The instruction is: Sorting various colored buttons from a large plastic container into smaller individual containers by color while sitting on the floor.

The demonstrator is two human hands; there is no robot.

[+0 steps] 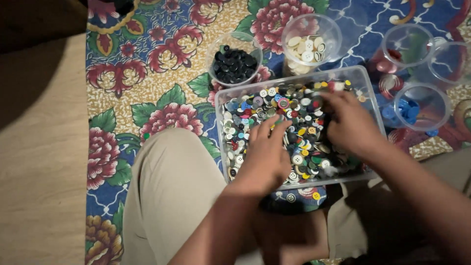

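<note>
My left hand (265, 154) lies flat, fingers spread on the mixed buttons (294, 127); my right hand (351, 122) curls among them, its pinch hidden. They fill the clear tub (365, 78) before my knees. Small, hard and slick, each probably pinches best by the rim.

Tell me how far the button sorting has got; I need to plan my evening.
Done so far: one round cup holds black buttons, another holds white ones, and a third has some blue. In hand: the left hand and right hand are both in the clear tray. Left: the tray is still full of mixed buttons, and two cups look nearly empty.
</note>
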